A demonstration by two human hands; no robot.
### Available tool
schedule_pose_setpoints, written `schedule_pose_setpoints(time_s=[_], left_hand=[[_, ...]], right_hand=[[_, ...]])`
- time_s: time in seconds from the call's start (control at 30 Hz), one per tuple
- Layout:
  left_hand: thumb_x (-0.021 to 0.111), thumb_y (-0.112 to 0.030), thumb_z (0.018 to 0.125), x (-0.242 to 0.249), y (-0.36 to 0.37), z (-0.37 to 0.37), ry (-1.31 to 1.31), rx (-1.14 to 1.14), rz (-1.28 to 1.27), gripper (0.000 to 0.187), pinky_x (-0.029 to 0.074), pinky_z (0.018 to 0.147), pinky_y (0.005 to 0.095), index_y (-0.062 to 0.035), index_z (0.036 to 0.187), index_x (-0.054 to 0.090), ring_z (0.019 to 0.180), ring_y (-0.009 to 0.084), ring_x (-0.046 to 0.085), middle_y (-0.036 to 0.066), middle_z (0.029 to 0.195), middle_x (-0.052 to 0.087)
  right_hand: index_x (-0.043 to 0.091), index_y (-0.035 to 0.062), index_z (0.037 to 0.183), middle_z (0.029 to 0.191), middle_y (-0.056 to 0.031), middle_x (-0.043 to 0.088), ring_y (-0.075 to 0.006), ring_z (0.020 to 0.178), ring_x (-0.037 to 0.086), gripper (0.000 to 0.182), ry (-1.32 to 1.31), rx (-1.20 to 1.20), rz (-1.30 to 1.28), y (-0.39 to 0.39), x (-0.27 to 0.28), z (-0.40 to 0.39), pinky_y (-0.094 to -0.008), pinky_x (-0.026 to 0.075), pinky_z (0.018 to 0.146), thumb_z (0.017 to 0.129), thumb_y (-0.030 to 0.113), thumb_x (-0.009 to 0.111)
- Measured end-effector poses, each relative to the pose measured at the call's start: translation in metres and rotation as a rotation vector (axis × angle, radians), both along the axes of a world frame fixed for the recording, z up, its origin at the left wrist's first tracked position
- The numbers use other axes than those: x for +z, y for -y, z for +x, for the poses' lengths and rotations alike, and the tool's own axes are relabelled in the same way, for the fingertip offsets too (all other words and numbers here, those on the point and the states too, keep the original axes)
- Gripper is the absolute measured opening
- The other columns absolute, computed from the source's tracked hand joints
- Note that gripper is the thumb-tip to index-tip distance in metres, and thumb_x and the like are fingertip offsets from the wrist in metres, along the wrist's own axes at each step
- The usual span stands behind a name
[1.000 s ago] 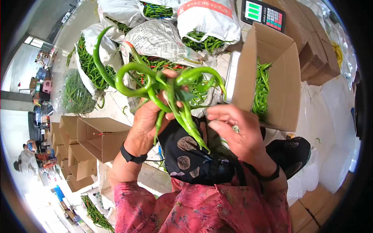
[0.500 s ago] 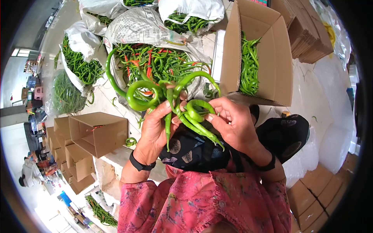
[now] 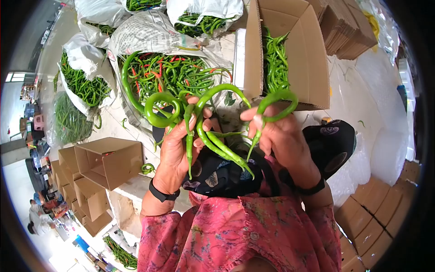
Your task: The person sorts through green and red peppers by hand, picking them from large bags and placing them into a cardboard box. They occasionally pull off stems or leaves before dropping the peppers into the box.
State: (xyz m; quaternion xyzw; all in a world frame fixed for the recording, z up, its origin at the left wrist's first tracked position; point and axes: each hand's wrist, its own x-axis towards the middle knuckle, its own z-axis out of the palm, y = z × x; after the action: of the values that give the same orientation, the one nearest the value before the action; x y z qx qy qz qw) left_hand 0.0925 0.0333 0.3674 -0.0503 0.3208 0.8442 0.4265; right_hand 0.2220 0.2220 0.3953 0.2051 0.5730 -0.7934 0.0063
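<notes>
Several long green chili peppers [image 3: 209, 138] are gripped in my left hand [image 3: 176, 140], some curled into loops, others hanging down. My right hand [image 3: 282, 136] pinches a single curled green chili pepper [image 3: 290, 96], slightly blurred and apart from the bunch. Beyond my hands lies an open woven sack [image 3: 149, 34] full of green chilies [image 3: 181, 75] with some red ones among them. Just past my right hand stands an open cardboard box [image 3: 308, 59], with green chilies [image 3: 275, 63] along its left side.
More sacks of chilies [image 3: 86, 81] stand at the far left. Empty cardboard boxes [image 3: 108, 161] are stacked at the left, flattened cartons [image 3: 344, 34] at the back right. Clear plastic wrap [image 3: 383, 149] lies on the right. A person [image 3: 38, 215] is at the far left.
My right hand has moved right, drawing one curled chili away from the bunch. My left hand still holds the others. The whole view has shifted slightly.
</notes>
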Motion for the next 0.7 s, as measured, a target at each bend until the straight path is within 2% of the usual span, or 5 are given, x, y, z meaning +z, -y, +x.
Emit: schedule_pose_setpoints(time_s=[0.3,0.33,0.43,0.5,0.7], left_hand=[[0.058,-0.013,0.094,-0.007,0.009,-0.002,0.032,-0.070,0.089,0.036,0.045,0.047,0.0163,-0.0096,0.129,0.049,0.081,0.0161,0.050,0.016,0.107,0.050],[0.059,-0.013,0.094,-0.006,0.009,-0.001,0.037,-0.076,0.093,0.037,0.045,0.047,0.0161,-0.0092,0.129,0.049,0.080,0.0161,0.050,0.016,0.105,0.051],[0.064,-0.015,0.091,-0.007,0.008,0.002,0.053,-0.059,0.065,0.040,0.042,0.044,0.0181,-0.0090,0.128,0.049,0.078,0.0190,0.055,0.017,0.103,0.056],[0.064,-0.015,0.091,-0.008,0.006,0.004,0.049,-0.057,0.054,0.039,0.042,0.044,0.0182,-0.0085,0.127,0.049,0.078,0.0191,0.056,0.017,0.102,0.056],[0.064,-0.013,0.089,-0.006,-0.005,0.009,0.015,-0.070,-0.026,0.037,0.042,0.044,0.0187,-0.0067,0.123,0.050,0.075,0.0189,0.057,0.018,0.096,0.058]], right_hand=[[0.066,0.0036,0.104,0.089,-0.0041,0.067,-0.0047,0.055,0.049,0.021,0.048,-0.122,0.113,-0.060,0.006,0.006,-0.0199,0.037,0.046,0.095,0.014,0.050],[0.066,0.0007,0.103,0.095,-0.0064,0.069,-0.0079,0.054,0.053,0.022,0.024,-0.029,0.657,-0.081,0.004,0.008,-0.0236,0.041,0.047,0.091,0.012,0.053],[0.063,-0.0018,0.109,0.108,-0.0122,0.067,-0.0176,0.063,0.060,0.027,0.243,-0.239,1.058,-0.105,-0.015,-0.001,-0.0304,0.048,0.057,0.087,0.011,0.052],[0.061,-0.0008,0.116,0.106,-0.0170,0.065,-0.0268,0.077,0.063,0.031,-0.094,-0.371,1.618,-0.103,-0.020,-0.005,-0.0366,0.050,0.070,0.088,0.010,0.052],[0.066,0.0048,0.089,0.081,-0.0097,0.066,-0.0228,0.060,0.063,0.032,-0.306,0.021,0.889,0.012,0.003,-0.009,-0.0328,0.050,0.057,0.069,0.020,0.085]])
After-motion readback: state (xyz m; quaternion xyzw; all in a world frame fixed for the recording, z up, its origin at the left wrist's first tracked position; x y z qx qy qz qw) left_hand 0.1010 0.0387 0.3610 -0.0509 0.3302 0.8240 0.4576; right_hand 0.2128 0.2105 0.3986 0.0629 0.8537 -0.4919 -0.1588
